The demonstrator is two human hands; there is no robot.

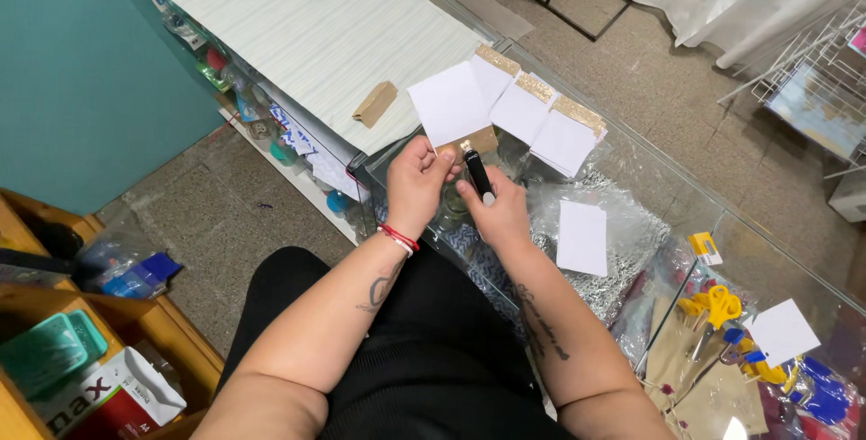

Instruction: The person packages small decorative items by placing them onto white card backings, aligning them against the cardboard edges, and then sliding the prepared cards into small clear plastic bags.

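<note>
right hand [502, 213], fingers closed around a black pen [479, 176] held tip-down over the glass tabletop [649, 165]. left hand [417, 180], fingers pinched shut on the lower edge of a white card [449, 104] with a gold strip [475, 143]. just beyond, three more gold-edged cards [541, 111] overlap in a fan; a plain white card [582, 238] lies to the right. farther off, a striped mat [316, 34], speckled floor [667, 79].

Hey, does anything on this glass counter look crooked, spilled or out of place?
Nothing looks spilled or broken. The gold-edged white cards overlap in a loose, uneven fan, and one plain white card lies apart on the crinkled silver wrap. The left hand and right hand hold another card.
</note>
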